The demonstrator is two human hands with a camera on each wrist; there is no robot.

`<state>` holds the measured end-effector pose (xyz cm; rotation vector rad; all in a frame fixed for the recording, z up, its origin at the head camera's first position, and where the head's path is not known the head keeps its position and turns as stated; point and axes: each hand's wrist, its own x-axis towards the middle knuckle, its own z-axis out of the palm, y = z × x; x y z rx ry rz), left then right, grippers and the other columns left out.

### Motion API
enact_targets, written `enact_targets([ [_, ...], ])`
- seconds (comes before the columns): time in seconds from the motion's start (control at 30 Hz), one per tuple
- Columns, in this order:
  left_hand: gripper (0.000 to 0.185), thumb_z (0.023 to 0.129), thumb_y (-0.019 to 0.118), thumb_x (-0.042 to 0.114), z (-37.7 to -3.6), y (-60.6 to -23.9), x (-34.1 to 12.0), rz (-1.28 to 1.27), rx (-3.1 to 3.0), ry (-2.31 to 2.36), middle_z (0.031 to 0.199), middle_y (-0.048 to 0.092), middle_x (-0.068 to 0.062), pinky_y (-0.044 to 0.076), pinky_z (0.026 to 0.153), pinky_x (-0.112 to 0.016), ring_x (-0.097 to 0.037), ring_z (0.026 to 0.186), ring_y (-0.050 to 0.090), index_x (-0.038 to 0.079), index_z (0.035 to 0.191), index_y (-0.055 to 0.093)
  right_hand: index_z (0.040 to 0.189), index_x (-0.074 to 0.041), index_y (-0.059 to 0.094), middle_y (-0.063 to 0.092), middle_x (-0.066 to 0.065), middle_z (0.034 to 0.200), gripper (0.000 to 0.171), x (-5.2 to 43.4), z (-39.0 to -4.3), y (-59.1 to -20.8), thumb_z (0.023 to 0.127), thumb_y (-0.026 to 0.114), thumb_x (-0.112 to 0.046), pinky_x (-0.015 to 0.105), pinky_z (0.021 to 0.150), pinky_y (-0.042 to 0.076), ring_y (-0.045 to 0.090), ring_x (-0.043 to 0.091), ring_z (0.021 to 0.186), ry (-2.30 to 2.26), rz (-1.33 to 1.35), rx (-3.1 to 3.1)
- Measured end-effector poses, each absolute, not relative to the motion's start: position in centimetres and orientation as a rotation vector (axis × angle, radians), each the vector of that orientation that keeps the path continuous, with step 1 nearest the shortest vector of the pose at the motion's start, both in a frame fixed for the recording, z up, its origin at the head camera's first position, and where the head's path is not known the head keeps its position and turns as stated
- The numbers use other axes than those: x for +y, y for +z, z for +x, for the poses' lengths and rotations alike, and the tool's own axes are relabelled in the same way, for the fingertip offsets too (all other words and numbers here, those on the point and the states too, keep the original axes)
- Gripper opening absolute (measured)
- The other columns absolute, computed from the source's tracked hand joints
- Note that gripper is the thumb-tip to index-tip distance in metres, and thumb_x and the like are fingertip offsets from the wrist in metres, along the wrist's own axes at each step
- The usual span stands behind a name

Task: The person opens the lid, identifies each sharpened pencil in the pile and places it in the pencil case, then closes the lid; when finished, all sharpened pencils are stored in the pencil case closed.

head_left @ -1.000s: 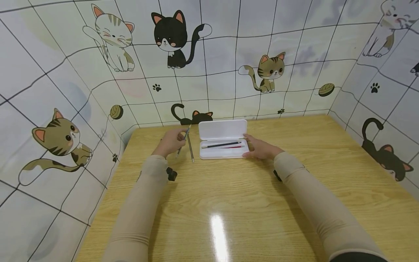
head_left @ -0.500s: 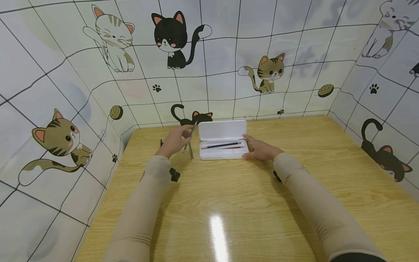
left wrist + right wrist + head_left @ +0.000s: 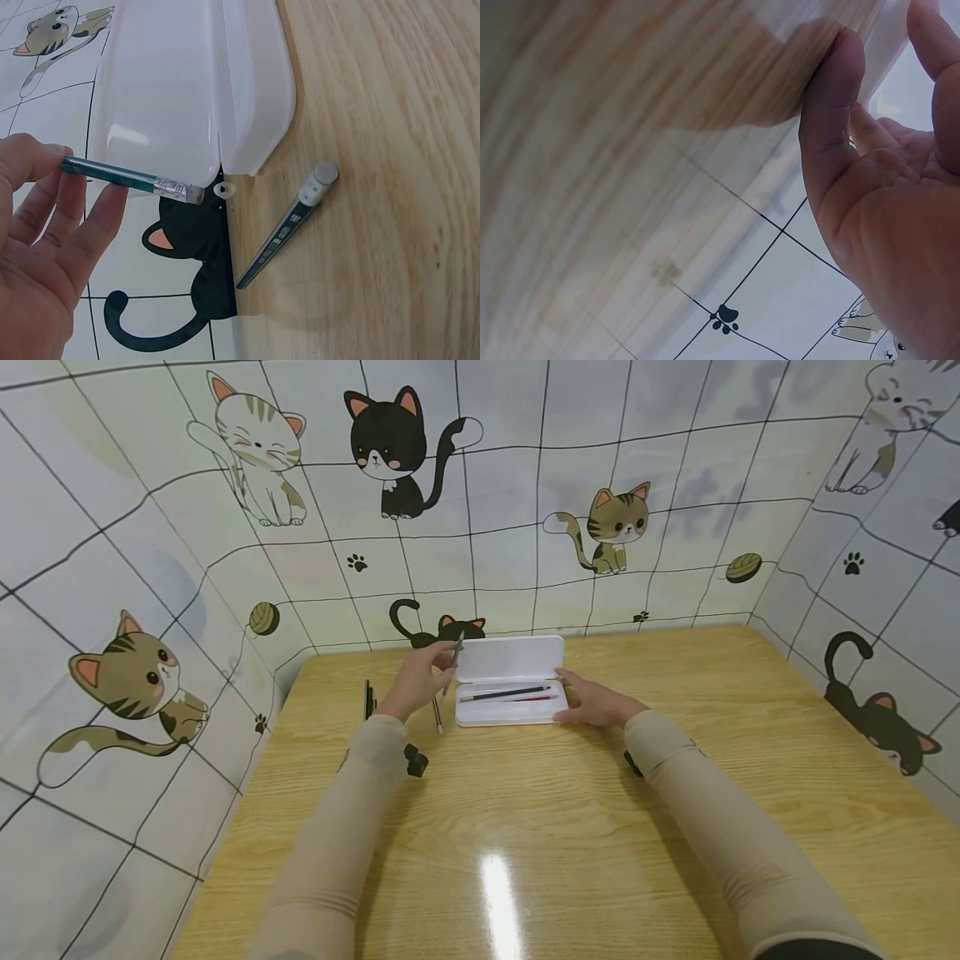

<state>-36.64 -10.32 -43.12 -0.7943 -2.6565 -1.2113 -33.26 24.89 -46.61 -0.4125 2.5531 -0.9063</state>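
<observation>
My left hand (image 3: pixel 416 681) pinches a dark green pencil (image 3: pixel 112 172) between thumb and fingers, its eraser end pointing away from the hand in the left wrist view. The pencil is raised and tilted by the left end of a white pencil case (image 3: pixel 510 721), whose lid stands up at the back. Inside the case lie a dark pencil (image 3: pixel 504 694) and a thin red one (image 3: pixel 534 699). Around the case's right end, my right hand (image 3: pixel 596 702) holds it, thumb at the front corner and fingers at the back. A second green pencil (image 3: pixel 289 225) lies beside the case, partly hidden in the head view.
Black sticks (image 3: pixel 368 700), perhaps pens, lie left of the left hand, partly covered by it. The wooden table (image 3: pixel 570 827) meets cat-patterned walls (image 3: pixel 502 552) at the back and sides. A black wrist device (image 3: pixel 416 761) shows under the left sleeve.
My left hand has moved right with the pencil, towards the case, uncovering the black sticks at the left. The right hand and the case stay in place.
</observation>
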Motion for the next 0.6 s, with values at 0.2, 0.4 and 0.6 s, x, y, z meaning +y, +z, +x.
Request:
enact_targets([
  [0.2,0.043,0.097,0.066,0.004,-36.7,-43.5,-9.8,-0.781,-2.64,-1.242,0.104,0.071,-0.012,0.049,0.082,-0.043,-0.027,0.098,0.065,0.008,0.139,0.06,0.164,-0.017,-0.001,0.02,0.016,0.166,0.101,24.9,-33.3,-46.8,0.096,0.071,-0.034,0.035,0.057,0.049,0.049,0.019,0.054,-0.908,-0.397,2.551],
  [0.4,0.045,0.098,0.067,0.006,-36.8,-43.8,-9.1,-0.735,-2.642,-1.267,0.108,0.071,-0.012,0.05,0.085,-0.041,-0.026,0.103,0.065,0.008,0.142,0.058,0.164,-0.017,-0.001,0.019,0.016,0.166,0.1,24.9,-33.3,-46.8,0.096,0.071,-0.033,0.035,0.056,0.048,0.048,0.019,0.054,-0.931,-0.39,2.535],
  [0.6,0.044,0.098,0.067,0.007,-36.9,-44.2,-8.4,-0.73,-2.655,-1.253,0.107,0.071,-0.011,0.049,0.092,-0.045,-0.027,0.105,0.065,0.011,0.141,0.059,0.164,-0.017,-0.001,0.02,0.016,0.166,0.1,24.9,-33.2,-46.8,0.097,0.071,-0.032,0.035,0.056,0.048,0.047,0.019,0.053,-0.934,-0.394,2.537],
])
